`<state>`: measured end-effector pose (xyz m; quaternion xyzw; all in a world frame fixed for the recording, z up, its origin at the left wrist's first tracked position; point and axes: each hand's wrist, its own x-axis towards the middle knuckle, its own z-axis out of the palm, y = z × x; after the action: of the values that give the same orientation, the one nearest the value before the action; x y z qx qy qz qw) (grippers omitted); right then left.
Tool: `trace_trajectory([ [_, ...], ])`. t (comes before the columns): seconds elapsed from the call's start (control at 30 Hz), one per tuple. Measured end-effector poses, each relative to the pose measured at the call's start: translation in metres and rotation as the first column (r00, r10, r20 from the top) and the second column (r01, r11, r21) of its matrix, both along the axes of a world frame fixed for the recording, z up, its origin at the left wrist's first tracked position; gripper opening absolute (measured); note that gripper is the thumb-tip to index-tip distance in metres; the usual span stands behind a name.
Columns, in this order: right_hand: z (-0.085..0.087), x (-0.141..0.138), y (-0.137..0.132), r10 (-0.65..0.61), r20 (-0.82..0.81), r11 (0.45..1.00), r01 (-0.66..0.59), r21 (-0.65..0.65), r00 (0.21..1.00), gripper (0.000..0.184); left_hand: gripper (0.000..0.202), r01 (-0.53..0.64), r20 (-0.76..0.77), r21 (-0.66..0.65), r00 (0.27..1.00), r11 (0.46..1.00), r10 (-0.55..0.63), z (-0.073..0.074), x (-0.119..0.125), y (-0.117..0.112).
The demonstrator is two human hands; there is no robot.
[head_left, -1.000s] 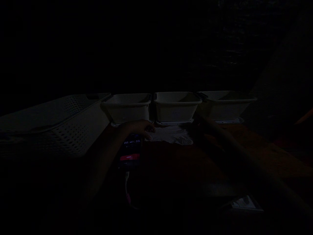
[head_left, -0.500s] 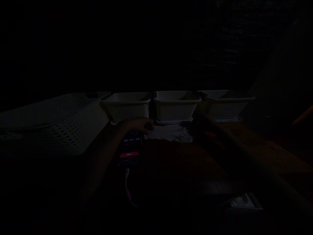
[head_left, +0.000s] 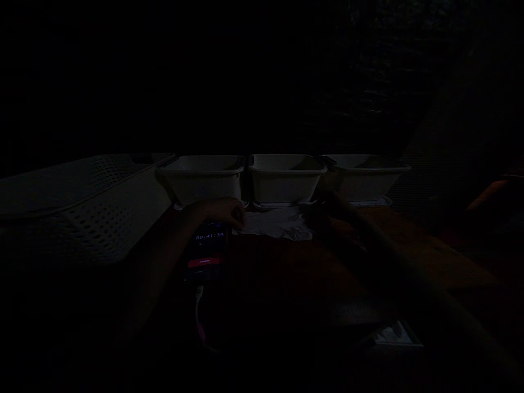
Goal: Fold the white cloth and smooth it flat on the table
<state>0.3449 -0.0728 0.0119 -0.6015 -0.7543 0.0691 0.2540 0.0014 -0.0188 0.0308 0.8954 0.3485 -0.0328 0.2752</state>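
The scene is very dark. My left hand (head_left: pixel 219 211) lies with its fingers curled at the top edge of a lit phone (head_left: pixel 206 250) that shows a running timer and a red button. The fingertips reach the left edge of a crumpled white sheet (head_left: pixel 275 224). My right forearm crosses from the lower right, and my right hand (head_left: pixel 321 209) ends at the sheet's right edge, in front of the bins. Its fingers are lost in the dark.
Three white tubs stand in a row behind the sheet: left (head_left: pixel 201 179), middle (head_left: pixel 284 179), right (head_left: pixel 364 177). A large perforated white basket (head_left: pixel 82 210) lies at the left. A cable (head_left: pixel 198 305) leaves the phone. A small white item (head_left: pixel 392 335) lies near right.
The whole view has slid a little to the left as my head turned. The timer has counted on. Both hands stay where they were at the sheet.
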Motion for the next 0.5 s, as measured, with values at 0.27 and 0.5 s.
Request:
trace_trajectory([
  [0.27,0.0028,-0.0043,-0.0028,0.05,-0.009,0.998,-0.05,-0.027,0.999,0.029,0.03,0.046,0.004,0.006,0.999,0.999,-0.046,0.0017,-0.0012,0.0008],
  [0.5,0.0078,-0.0015,-0.0055,0.098,-0.012,0.993,-0.099,-0.067,0.995,0.026,0.026,0.071,0.017,0.018,0.997,0.997,-0.071,0.0029,-0.0042,0.0013],
])
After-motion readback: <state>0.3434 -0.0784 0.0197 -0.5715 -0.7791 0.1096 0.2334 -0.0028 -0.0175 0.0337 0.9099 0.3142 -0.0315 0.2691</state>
